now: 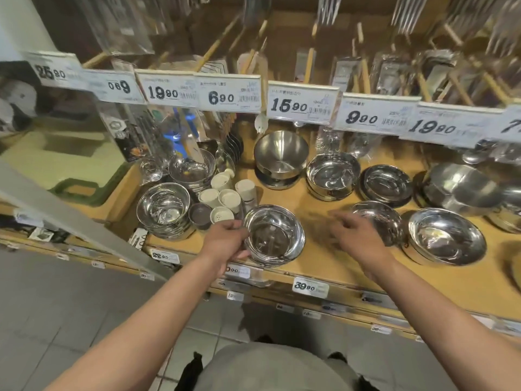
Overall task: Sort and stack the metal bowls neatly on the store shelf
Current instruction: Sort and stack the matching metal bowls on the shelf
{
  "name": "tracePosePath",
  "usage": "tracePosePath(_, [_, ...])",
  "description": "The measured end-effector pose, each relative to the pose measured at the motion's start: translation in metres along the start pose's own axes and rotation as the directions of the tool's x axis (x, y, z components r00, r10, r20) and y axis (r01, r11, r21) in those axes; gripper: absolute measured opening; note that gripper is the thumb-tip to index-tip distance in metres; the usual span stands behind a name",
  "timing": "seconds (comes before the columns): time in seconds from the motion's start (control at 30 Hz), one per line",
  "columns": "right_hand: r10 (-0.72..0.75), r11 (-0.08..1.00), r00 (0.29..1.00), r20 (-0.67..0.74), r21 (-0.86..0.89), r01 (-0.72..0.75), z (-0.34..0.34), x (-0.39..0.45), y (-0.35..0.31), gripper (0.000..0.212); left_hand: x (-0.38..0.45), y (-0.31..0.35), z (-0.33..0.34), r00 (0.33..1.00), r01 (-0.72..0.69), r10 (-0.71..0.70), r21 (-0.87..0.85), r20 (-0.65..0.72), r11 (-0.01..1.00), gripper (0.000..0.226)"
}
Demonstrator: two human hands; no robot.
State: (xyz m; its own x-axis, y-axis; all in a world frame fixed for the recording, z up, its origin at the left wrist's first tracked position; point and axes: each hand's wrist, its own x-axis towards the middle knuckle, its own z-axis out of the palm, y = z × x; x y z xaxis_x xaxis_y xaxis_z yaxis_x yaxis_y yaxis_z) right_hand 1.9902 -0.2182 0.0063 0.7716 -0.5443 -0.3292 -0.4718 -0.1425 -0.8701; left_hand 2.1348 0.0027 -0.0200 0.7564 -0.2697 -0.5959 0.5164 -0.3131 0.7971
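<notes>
1. A person stands at a wooden store shelf of steel kitchenware, both bare arms reaching forward over its front edge.
2. The left hand grips the near-left rim of a shiny metal bowl, fingers curled over the edge and thumb against the outer wall; the bowl sits upright at the front of the shelf, on top of at least one more bowl of the same kind.
3. The right hand hovers just right of that bowl, blurred, fingers spread and pointing left, holding nothing; whether it touches the shelf cannot be told.
4. Just beyond the right hand lies a shallow bowl, and to its right a wide bowl rests on another.
5. Left of the left hand stands a stack of bowls; between that stack and the gripped bowl cluster several small white cups.
6. Farther back, beyond both hands, a deep bowl sits tilted on another bowl, with a second stack and a flat dish to its right.
7. Above hangs a row of price tags, reading 19.90, 6.90, 15.90 and 9.90, with packaged utensils behind.
</notes>
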Motion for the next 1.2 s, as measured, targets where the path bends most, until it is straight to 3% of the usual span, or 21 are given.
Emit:
tracePosePath(0.07, [0.051, 0.995, 0.984, 0.169, 0.072, -0.064, 0.020, 0.006, -0.010, 0.015, -0.001, 0.004, -0.002, 0.999, -0.021, 0.020, 0.008, 0.039, 1.000, 0.013])
tracePosePath(0.13, [0.122, 0.977, 0.971, 0.206, 0.145, -0.153, 0.034, 0.012, -0.014, 0.023, -0.003, 0.008, -0.004, 0.998, -0.056, 0.056, 0.004, 0.024, 0.998, 0.013])
tracePosePath(0.27, [0.206, 0.950, 0.966, 0.153, 0.204, -0.235, 0.043, 0.016, -0.014, 0.010, -0.005, 0.008, -0.007, 0.994, -0.104, 0.102, -0.064, -0.034, 0.992, 0.002])
tracePosePath(0.4, [0.180, 0.952, 0.983, -0.041, -0.243, -0.185, 0.055, 0.017, -0.009, 0.013, -0.009, -0.006, 0.004, 0.991, -0.134, 0.134, -0.014, -0.027, 0.991, 0.036])
tracePosePath(0.43, [0.191, 0.944, 0.979, -0.069, -0.261, -0.202, 0.059, 0.018, -0.007, 0.013, -0.010, -0.009, 0.008, 0.988, -0.155, 0.155, -0.008, -0.018, 0.988, 0.043])
tracePosePath(0.5, [0.203, 0.955, 0.974, -0.099, -0.198, -0.219, 0.064, 0.017, -0.005, 0.018, -0.011, -0.013, 0.012, 0.981, -0.195, 0.195, 0.020, -0.014, 0.981, 0.048])
tracePosePath(0.63, [0.193, 0.960, 0.968, -0.162, -0.174, -0.220, 0.070, 0.014, -0.002, 0.024, -0.016, -0.030, 0.012, 0.967, -0.220, 0.242, 0.208, -0.086, 0.953, 0.024])
tracePosePath(0.73, [0.203, 0.959, 0.966, -0.162, -0.166, -0.230, 0.074, 0.015, -0.002, 0.025, -0.020, -0.042, 0.010, 0.960, -0.209, 0.260, 0.347, -0.106, 0.914, 0.023])
tracePosePath(0.83, [0.136, 0.948, 0.973, -0.185, -0.262, -0.182, 0.073, 0.017, -0.003, 0.022, -0.018, -0.045, 0.010, 0.983, -0.129, 0.160, 0.273, -0.094, 0.953, 0.033])
tracePosePath(0.9, [0.122, 0.933, 0.974, -0.189, -0.313, -0.178, 0.068, 0.019, -0.003, 0.012, -0.017, -0.040, 0.016, 0.994, -0.091, 0.101, 0.225, -0.034, 0.970, 0.019])
tracePosePath(1.13, [0.260, 0.932, 0.943, -0.206, -0.203, -0.301, 0.043, 0.028, 0.010, 0.017, -0.003, -0.022, 0.043, 0.989, -0.146, 0.137, 0.262, 0.051, 0.954, 0.019])
tracePosePath(1.2, [0.261, 0.938, 0.942, -0.212, -0.176, -0.300, 0.040, 0.028, 0.012, 0.022, 0.000, -0.017, 0.049, 0.985, -0.173, 0.169, 0.287, 0.038, 0.942, 0.029])
